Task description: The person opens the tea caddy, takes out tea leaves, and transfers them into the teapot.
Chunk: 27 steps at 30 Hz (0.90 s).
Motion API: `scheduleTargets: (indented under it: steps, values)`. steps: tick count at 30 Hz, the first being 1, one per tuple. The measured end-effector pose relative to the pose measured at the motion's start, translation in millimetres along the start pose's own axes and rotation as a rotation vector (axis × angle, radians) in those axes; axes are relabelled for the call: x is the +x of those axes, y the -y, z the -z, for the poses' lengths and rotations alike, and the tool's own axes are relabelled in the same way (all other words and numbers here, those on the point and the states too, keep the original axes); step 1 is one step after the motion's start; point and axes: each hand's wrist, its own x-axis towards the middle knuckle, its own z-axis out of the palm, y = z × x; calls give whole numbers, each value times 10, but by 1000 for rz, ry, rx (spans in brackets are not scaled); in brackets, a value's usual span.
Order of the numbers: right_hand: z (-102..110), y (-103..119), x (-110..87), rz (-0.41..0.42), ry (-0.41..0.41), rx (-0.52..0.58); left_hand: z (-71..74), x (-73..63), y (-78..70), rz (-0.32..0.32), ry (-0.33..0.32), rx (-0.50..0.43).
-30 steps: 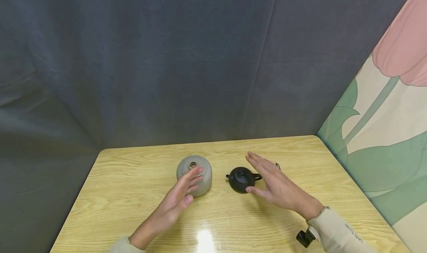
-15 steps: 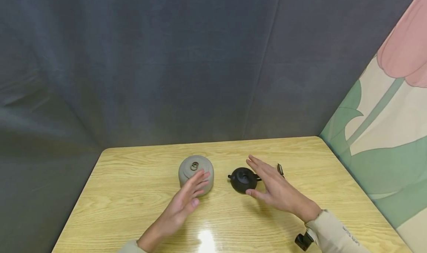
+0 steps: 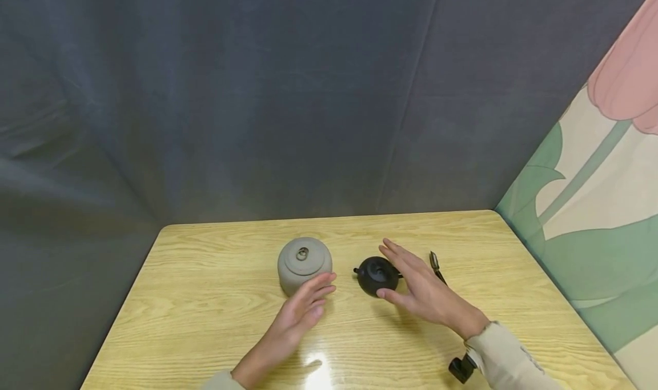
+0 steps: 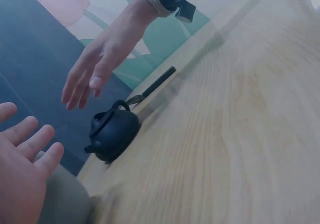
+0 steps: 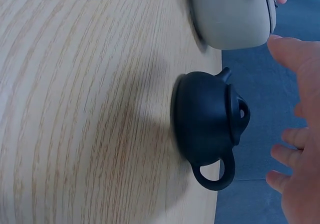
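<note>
A dark curtain (image 3: pixel 288 93) backs the table (image 3: pixel 205 316); a slim black tool (image 4: pixel 159 82) lies behind the teapot (image 5: pixel 200 116), which sits upright, round, black and lidded, beside a grey jar (image 3: pixel 295 273). The right hand (image 3: pixel 421 290), fingers wide and holding nothing, hovers by it; the left hand (image 3: pixel 298 316), fingers loosely straight, fronts the jar.

The teapot (image 5: pixel 202 119) is black all over; the jar (image 3: pixel 289 273) is grey, with a bronze-brown ring (image 3: pixel 302 254) on its lid (image 3: pixel 316 261). The worktop (image 3: pixel 205 298) is pale yellow, streaked with wood grain. The curtain (image 3: pixel 267 104) is dark blue-grey; the wall panel (image 3: pixel 570 213) bears a pink tulip (image 3: pixel 627 76) and green leaves (image 3: pixel 601 267) on cream. The sleeves (image 3: pixel 506 353) are beige.
</note>
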Motion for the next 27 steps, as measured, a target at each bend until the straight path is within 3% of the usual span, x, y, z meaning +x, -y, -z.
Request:
scheduleTargets:
  steps: [5,12,15,21,27]
  values:
    - [-23,-12,33,-12,9,4,-117,46,76,66,-33,-38]
    - [-57,-37,83,-24,8,18,-234,164,190,226,-92,-30]
    - [-79,-53,90,-25,8,18,-261,222,265,267,-128,-22]
    - [-114,-84,87,-42,9,29,-340,339,391,288,-160,-24]
    - [-148,-102,79,-44,2,52,-444,461,397,308,-245,5]
